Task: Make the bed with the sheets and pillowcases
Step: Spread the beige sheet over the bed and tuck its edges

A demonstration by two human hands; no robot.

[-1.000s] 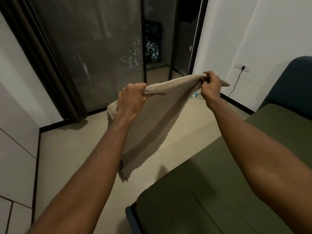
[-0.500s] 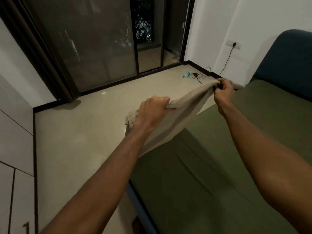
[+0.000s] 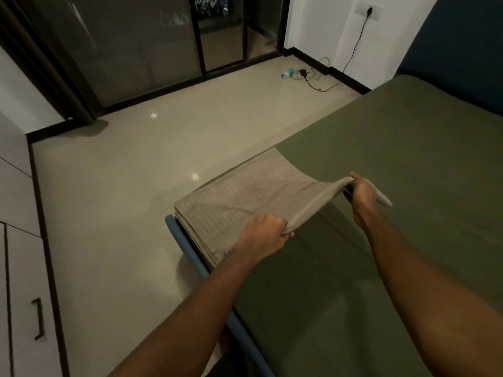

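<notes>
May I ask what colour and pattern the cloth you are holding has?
The cloth is beige with faint stripes; head view.

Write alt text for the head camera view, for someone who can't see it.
A person's left hand and right hand grip one edge of a beige cloth, the rest lying on the corner of a green-sheeted bed.

The beige pillowcase [image 3: 239,191] covers the near corner of the green sheet [image 3: 381,186]. Beyond my right hand [image 3: 362,195] that sheet lies flat, giving open passage up to the blue headboard [image 3: 457,50]. Just below my left hand [image 3: 262,235] the blue bed rail [image 3: 185,240] edges the drop to the floor [image 3: 136,172], which is open leftward as far as the wardrobe [image 3: 21,268]. Tangled cables [image 3: 313,80] lie by the far wall.
</notes>
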